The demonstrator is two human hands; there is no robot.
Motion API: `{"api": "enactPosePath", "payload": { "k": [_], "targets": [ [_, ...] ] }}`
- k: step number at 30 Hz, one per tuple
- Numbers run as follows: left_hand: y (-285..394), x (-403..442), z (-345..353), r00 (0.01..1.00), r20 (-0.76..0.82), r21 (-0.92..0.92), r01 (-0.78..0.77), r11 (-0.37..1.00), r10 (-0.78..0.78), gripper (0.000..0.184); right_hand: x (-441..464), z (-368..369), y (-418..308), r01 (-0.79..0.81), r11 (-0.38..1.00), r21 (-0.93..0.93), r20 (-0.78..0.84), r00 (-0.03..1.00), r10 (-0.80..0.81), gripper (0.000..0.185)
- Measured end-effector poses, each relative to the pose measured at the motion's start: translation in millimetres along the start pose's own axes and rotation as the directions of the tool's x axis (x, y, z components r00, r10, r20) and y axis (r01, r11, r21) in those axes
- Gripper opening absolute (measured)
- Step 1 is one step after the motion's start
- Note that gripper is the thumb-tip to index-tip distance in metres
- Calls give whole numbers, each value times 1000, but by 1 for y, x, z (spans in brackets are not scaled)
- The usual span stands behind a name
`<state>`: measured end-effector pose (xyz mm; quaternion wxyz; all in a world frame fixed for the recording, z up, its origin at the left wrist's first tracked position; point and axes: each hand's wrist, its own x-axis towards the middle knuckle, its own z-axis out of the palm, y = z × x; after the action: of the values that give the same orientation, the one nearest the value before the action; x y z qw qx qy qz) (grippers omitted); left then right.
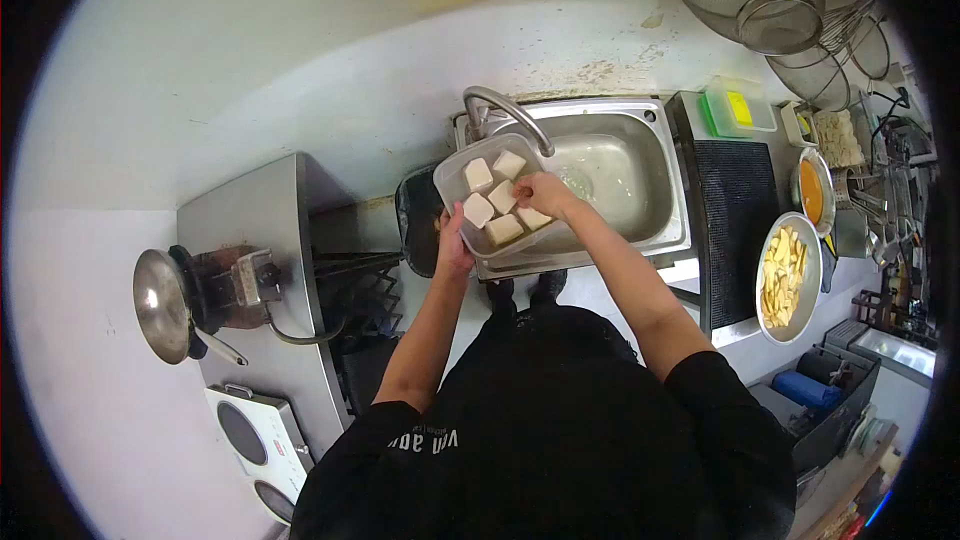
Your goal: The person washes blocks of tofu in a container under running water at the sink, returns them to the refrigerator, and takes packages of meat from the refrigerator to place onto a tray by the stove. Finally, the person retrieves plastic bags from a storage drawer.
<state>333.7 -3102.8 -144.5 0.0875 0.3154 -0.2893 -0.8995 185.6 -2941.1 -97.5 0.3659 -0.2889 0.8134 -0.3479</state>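
Centre of frame: the left hand point(455, 250) gripped the plastic container point(448, 183) over the left end of the sink point(640, 180), while the right hand's point(546, 195) bent fingers, grip unclear, met the pale blocks point(478, 175), where light pressure seemed best.

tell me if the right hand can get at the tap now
Probably yes: the right hand, its fingers among the white blocks in the tub, is close to the tap, and nothing visible stands between them.
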Motion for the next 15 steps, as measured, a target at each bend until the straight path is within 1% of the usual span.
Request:
{"api": "enactPosePath", "payload": {
  "k": [1, 2, 3, 5, 6, 7, 8, 9, 10, 11, 12, 14, 15],
  "targets": [
    [0, -2, 2, 999, -39, 14, 2, 1000, -1, 53, 3, 4, 2, 27, 992, -120, -77, 996, -37, 23],
    [2, -3, 4, 999, -40, 13, -1, 1000, 1, 53, 5, 7, 4, 45, 969, -241, -149, 985, -83, 23],
    [1, -2, 3, 999, -33, -7, 17, 1000, -17, 54, 2, 10, -1, 46, 969, -243, -148, 985, -84, 23],
    [0, -1, 4, 999, -26, -28, 37, 999, -38, 54, -14, 19, -24, 44, 867, -497, -339, 910, -240, 36],
    [0, -2, 6, 999, -35, -15, 28, 999, -28, 55, -23, 20, -41, 40, 867, -496, -340, 910, -236, 36],
    [0, -2, 9, 999, -42, -3, 18, 1000, -18, 55, -31, 19, -62, -89, 869, -487, -244, 969, -37, 46],
    [-1, -2, 11, 999, -36, -2, 22, 1000, -22, 55, -36, 20, -74, -216, 845, -489, -144, 976, 166, 56],
    [-1, -1, 14, 998, -55, 0, 29, 1000, -29, 56, -35, 27, -73, -221, 844, -489, -152, 974, 167, 56],
    [0, 0, 17, 996, -76, 2, 36, 999, -36, 56, -30, 39, -66, -238, 849, -471, -180, 969, 172, 60],
    [-1, 0, 19, 997, -71, 6, 38, 999, -37, 56, -25, 48, -57, -255, 856, -451, -206, 962, 179, 65],
    [-3, 1, 22, 997, -72, 10, 18, 1000, -18, 56, -15, 59, -43, -259, 857, -446, -210, 961, 181, 65],
    [-3, 1, 24, 997, -71, 16, -1, 1000, 2, 56, 1, 75, -20, -306, 870, -387, -277, 938, 207, 70],
    [-1, 2, 25, 1000, 1, 46, -29, 998, 29, 55, -3, 70, -25, -306, 871, -385, -281, 938, 205, 70]
  ]
}}
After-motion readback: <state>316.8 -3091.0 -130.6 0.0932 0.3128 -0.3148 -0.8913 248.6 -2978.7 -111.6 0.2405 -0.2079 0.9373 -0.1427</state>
